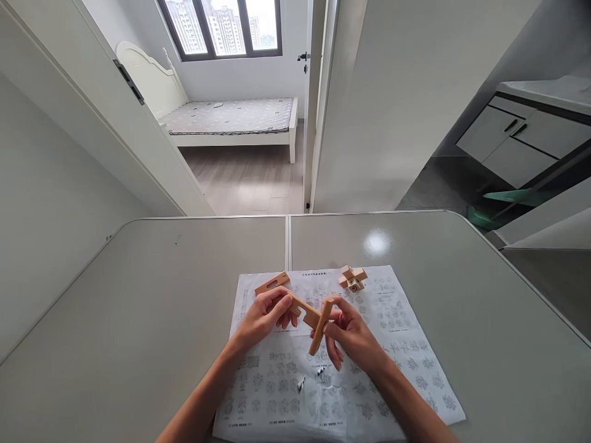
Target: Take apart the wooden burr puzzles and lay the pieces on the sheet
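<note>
My left hand pinches the left end of a flat notched wooden puzzle piece above the printed sheet. At its right end, a second wooden puzzle piece crosses it at an angle, and my right hand is closed on that one. The two pieces meet there; whether they interlock is hidden by the fingers. Just beyond my left hand lies a slotted wooden piece. Past my right hand sits a small wooden block cross with dark markings on one face.
The white instruction sheet, covered in small diagrams and torn in two spots, lies on the grey table. A thin seam strip runs across the table's far half. Beyond are a doorway, a bed and a white cabinet.
</note>
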A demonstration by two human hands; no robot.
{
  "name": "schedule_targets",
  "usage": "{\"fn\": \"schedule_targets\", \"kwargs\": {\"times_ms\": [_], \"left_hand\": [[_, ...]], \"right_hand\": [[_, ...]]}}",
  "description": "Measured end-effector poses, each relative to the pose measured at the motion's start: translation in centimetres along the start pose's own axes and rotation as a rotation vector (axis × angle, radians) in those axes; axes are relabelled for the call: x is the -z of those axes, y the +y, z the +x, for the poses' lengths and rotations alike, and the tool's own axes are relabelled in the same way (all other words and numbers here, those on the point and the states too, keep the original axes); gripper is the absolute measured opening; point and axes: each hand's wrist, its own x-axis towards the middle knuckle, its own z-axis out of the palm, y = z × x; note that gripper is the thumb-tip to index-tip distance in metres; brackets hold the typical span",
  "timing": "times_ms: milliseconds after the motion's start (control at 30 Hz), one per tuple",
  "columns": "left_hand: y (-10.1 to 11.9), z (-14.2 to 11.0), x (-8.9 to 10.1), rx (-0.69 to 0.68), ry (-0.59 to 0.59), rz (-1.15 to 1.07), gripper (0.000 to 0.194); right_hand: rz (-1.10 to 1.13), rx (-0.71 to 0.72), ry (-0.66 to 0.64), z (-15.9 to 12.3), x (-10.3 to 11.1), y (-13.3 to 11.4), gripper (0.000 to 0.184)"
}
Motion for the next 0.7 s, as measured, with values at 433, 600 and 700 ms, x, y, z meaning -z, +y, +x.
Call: {"fn": "schedule_targets", "kwargs": {"times_ms": [433, 600, 700], "left_hand": [[0.4, 0.01, -0.04, 0.008, 0.029, -0.013, 0.044], [0.51, -0.04, -0.16, -0.004, 0.033, -0.005, 0.045], [0.26, -0.02, -0.07, -0.007, 0.04, -0.008, 0.045]], "right_hand": [[-0.041, 0.007, 0.011, -0.09, -0.02, -0.21, 0.029], [-0.03, -0.001, 0.054, -0.25, 0.06, -0.25, 0.032], [-0.019, 0.004, 0.061, -0.25, 0.07, -0.15, 0.032]]}}
